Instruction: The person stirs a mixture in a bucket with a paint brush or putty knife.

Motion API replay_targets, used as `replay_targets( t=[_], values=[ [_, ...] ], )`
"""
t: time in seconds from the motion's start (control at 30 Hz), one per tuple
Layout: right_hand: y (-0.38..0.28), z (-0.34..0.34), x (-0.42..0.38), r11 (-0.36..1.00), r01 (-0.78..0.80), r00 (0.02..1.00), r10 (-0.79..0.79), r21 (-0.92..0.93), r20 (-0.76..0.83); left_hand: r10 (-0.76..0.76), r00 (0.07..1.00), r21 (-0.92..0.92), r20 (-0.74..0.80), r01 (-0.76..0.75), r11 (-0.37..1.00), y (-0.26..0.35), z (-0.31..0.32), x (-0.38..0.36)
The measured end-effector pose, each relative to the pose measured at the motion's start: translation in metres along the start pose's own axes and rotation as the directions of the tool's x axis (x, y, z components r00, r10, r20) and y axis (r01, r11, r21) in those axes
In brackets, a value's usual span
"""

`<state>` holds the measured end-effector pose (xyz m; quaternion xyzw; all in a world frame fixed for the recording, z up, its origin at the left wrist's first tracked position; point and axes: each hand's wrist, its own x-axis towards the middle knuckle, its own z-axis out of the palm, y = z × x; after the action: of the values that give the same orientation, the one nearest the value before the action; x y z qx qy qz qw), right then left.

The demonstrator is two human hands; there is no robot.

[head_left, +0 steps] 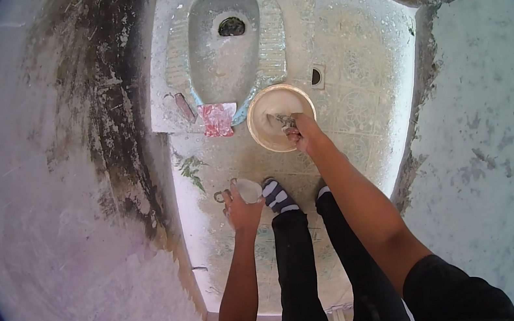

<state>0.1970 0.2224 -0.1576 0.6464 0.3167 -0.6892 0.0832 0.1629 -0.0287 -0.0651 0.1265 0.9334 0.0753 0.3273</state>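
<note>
My left hand [238, 210] is closed around a pale cup [249, 190] with a ring-shaped handle, held left of my feet. What the cup contains is hard to make out. At the front of the squat toilet stands a round tan bucket [255, 136], holding pale, cream-coloured material. Over its right side, my right hand [297, 135] grips a small, smeared trowel-like tool [280, 118], whose tip points left into the bucket. Whitish residue coats the fingers of that hand.
The squat toilet [227, 66] is set in a raised, white-spattered slab. A red-and-white packet [218, 120] and a reddish block [184, 107] lie by its front. A drain hole [317, 76], green sprigs [191, 170] and patchy, stained walls [489, 128] surround the floor.
</note>
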Motion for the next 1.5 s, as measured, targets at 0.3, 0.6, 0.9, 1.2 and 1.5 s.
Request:
replay_targets(
  t=[0.3,0.6,0.9,1.2,1.5],
  values=[
    [-0.02,0.009,-0.058,0.287,0.254,0.834,-0.549,-0.923,0.059,-0.078,0.997,-0.014,0.012,0.078,0.997,-0.018,0.004,0.002],
    [-0.015,0.011,-0.018,0.933,0.055,0.998,-0.04,-0.355,0.05,-0.167,0.986,0.002,-0.029,0.167,0.986,-0.035,0.034,0.018],
    [-0.034,0.005,-0.066,0.321,0.251,0.811,-0.585,-0.913,0.017,-0.161,0.987,-0.013,-0.014,0.161,0.987,-0.048,0.024,0.02],
    [-0.011,0.026,-0.024,0.827,0.113,0.993,-0.105,-0.551,0.046,-0.173,0.985,-0.039,-0.028,0.172,0.984,-0.055,0.019,0.015],
    [-0.049,-0.006,-0.073,0.227,0.407,0.71,-0.687,-0.885,0.151,-0.185,0.983,-0.052,-0.007,0.184,0.981,-0.052,0.026,0.016]
  ],
)
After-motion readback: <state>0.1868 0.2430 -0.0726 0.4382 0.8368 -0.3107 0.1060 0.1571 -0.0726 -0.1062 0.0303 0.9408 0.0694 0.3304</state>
